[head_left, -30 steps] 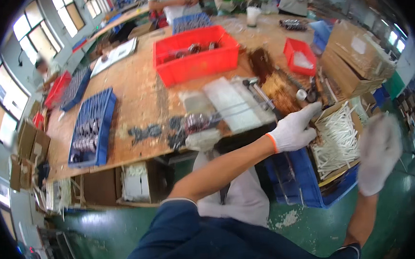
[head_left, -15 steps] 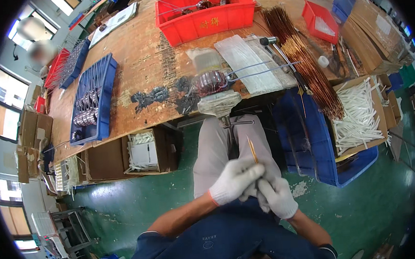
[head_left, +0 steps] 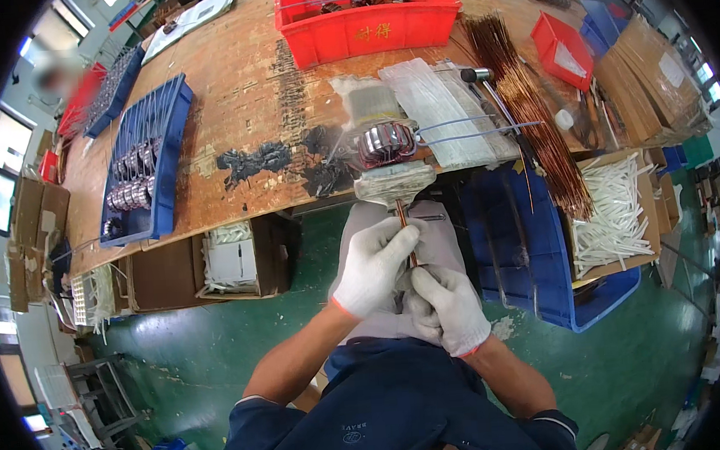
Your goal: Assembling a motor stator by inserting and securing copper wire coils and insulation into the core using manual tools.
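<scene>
A short bunch of copper wires (head_left: 401, 214) is being pinched between the thumb and fingers of the left hand (head_left: 378, 257), and its lower part is being gripped by the closed fingers of the right hand (head_left: 451, 306), whose tips are being partly hidden. The upper end is being pointed at a wrapped clamp (head_left: 394, 183) just beyond the left fingers; whether they are touching cannot be told. Farther beyond the fingers, a ring-shaped wound coil (head_left: 385, 143) is being carried near the edge of the wooden surface (head_left: 238, 117), with pale blue strands (head_left: 478, 133) being led off to its right. Beyond and right of the fingers, a bundle of long copper wires (head_left: 535, 119) is being left lying, while similar ring coils (head_left: 133, 193) are being stored in a blue tray (head_left: 175, 145) well to their left. Progress is being judged as partway: turns are already being shown on the coil by the clamp, but the held bunch is not yet being joined to it, so that part is apparently being left undone.
</scene>
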`<action>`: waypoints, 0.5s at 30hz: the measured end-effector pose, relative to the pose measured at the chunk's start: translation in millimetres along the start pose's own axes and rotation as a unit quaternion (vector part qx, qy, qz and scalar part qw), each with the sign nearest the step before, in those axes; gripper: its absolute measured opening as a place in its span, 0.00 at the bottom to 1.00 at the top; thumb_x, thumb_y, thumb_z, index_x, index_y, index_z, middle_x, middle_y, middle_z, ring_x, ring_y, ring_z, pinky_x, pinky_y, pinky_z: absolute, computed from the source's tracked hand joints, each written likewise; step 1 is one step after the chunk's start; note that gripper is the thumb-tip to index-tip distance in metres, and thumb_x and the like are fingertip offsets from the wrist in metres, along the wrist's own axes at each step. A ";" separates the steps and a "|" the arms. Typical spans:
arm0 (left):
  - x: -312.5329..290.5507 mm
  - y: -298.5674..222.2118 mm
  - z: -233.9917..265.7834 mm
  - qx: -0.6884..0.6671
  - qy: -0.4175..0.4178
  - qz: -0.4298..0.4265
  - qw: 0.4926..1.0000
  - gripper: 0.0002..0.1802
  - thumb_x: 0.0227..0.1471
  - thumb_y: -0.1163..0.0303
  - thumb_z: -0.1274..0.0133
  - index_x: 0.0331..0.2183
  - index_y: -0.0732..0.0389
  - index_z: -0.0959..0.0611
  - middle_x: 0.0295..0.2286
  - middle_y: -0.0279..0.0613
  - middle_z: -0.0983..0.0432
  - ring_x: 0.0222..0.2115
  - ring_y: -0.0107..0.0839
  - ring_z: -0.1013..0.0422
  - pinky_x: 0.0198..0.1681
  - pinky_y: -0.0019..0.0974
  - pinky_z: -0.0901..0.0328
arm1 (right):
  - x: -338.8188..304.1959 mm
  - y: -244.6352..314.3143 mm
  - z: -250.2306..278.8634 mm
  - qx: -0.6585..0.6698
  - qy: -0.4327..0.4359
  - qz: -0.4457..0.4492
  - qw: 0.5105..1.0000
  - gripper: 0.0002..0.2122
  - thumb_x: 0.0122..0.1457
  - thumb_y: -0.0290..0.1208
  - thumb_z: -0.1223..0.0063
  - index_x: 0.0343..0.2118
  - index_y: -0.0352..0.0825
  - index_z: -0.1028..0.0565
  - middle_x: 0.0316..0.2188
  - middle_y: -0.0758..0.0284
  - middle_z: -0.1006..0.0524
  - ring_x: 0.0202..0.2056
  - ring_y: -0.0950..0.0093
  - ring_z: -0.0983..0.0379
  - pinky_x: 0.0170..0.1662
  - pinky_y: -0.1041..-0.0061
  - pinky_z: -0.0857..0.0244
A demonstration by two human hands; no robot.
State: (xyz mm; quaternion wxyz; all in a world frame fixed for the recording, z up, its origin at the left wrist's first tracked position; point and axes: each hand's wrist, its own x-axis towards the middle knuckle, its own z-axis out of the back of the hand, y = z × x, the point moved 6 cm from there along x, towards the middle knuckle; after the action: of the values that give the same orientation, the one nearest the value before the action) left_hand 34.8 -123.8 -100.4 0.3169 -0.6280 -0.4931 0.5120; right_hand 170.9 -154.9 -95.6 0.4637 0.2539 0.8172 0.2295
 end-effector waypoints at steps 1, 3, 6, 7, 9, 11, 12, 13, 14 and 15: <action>-3.1 0.0 -1.0 0.018 0.010 -0.019 1.000 0.18 0.68 0.63 0.47 0.49 0.67 0.16 0.30 0.32 0.20 0.21 0.13 0.34 0.22 0.23 0.40 | -2.2 -1.8 -1.0 -0.006 -0.001 -0.002 1.000 0.10 0.72 0.32 0.54 0.35 0.33 0.28 0.18 0.74 0.35 0.13 0.86 0.48 0.15 0.82 0.54; -15.9 -3.6 -5.9 0.031 0.014 -0.008 0.999 0.18 0.69 0.63 0.48 0.50 0.66 0.17 0.29 0.31 0.20 0.21 0.12 0.35 0.22 0.24 0.40 | -10.9 4.4 1.8 -0.118 -0.060 0.098 0.986 0.08 0.70 0.29 0.53 0.38 0.30 0.25 0.18 0.72 0.32 0.13 0.87 0.45 0.16 0.82 0.53; -27.2 -8.4 -11.0 0.037 0.040 -0.058 0.997 0.19 0.68 0.63 0.47 0.51 0.67 0.18 0.30 0.32 0.19 0.22 0.13 0.33 0.22 0.22 0.38 | -14.8 -3.4 15.6 -0.139 -0.052 0.148 0.978 0.08 0.69 0.26 0.53 0.43 0.28 0.24 0.18 0.71 0.31 0.14 0.86 0.43 0.16 0.82 0.52; -27.7 -12.6 -6.9 0.055 0.025 -0.069 0.996 0.18 0.65 0.66 0.43 0.52 0.66 0.19 0.33 0.34 0.18 0.25 0.15 0.30 0.28 0.23 0.33 | -17.9 -1.3 16.0 -0.156 -0.066 0.154 0.973 0.09 0.70 0.26 0.54 0.45 0.27 0.24 0.17 0.71 0.31 0.13 0.86 0.43 0.16 0.82 0.52; -24.1 -21.1 12.9 0.107 -0.047 -0.171 0.978 0.19 0.63 0.69 0.41 0.52 0.66 0.19 0.35 0.35 0.17 0.28 0.17 0.29 0.33 0.25 0.31 | -18.4 0.0 21.2 -0.159 -0.073 0.162 0.971 0.09 0.70 0.26 0.54 0.44 0.26 0.24 0.17 0.71 0.31 0.13 0.86 0.43 0.16 0.81 0.53; -21.4 -37.9 33.7 0.122 -0.168 -0.302 0.931 0.24 0.56 0.76 0.35 0.54 0.65 0.21 0.40 0.37 0.18 0.34 0.22 0.27 0.44 0.29 0.29 | -18.2 6.3 24.9 -0.158 -0.102 0.156 0.970 0.09 0.70 0.27 0.53 0.43 0.25 0.25 0.15 0.70 0.32 0.13 0.85 0.44 0.16 0.81 0.53; -14.5 -43.9 43.3 0.116 -0.200 -0.316 0.920 0.28 0.54 0.74 0.33 0.55 0.65 0.22 0.45 0.40 0.21 0.40 0.25 0.26 0.46 0.32 0.29 | -16.6 7.0 25.2 -0.166 -0.103 0.153 0.969 0.09 0.70 0.27 0.53 0.43 0.25 0.25 0.15 0.70 0.32 0.13 0.85 0.44 0.16 0.81 0.53; -8.4 -58.2 47.0 0.182 -0.241 -0.353 0.886 0.33 0.48 0.73 0.29 0.55 0.64 0.23 0.46 0.44 0.22 0.41 0.31 0.24 0.48 0.36 0.28 | -15.3 7.6 28.2 -0.157 -0.108 0.165 0.968 0.09 0.70 0.27 0.53 0.43 0.25 0.25 0.15 0.70 0.32 0.13 0.85 0.45 0.16 0.81 0.54; -4.4 -70.8 48.6 0.247 -0.280 -0.385 0.844 0.38 0.43 0.73 0.25 0.55 0.63 0.24 0.47 0.49 0.24 0.43 0.38 0.22 0.49 0.39 0.27 | -14.4 9.7 30.2 -0.148 -0.112 0.177 0.967 0.10 0.71 0.28 0.52 0.43 0.25 0.26 0.15 0.71 0.33 0.13 0.86 0.45 0.16 0.81 0.54; 1.8 -72.5 53.8 0.243 -0.284 -0.383 0.845 0.38 0.43 0.73 0.25 0.55 0.63 0.24 0.47 0.49 0.24 0.43 0.38 0.22 0.49 0.39 0.27 | -12.4 11.3 28.9 -0.154 -0.113 0.174 0.966 0.10 0.71 0.28 0.52 0.43 0.25 0.26 0.15 0.71 0.33 0.13 0.86 0.45 0.16 0.81 0.54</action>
State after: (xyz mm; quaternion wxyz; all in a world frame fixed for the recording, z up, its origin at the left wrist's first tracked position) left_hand -38.0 -105.1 -50.4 0.4763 -0.1196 -0.6225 0.6093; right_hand 204.0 -149.9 -94.2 0.5392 0.3424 0.6576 0.3995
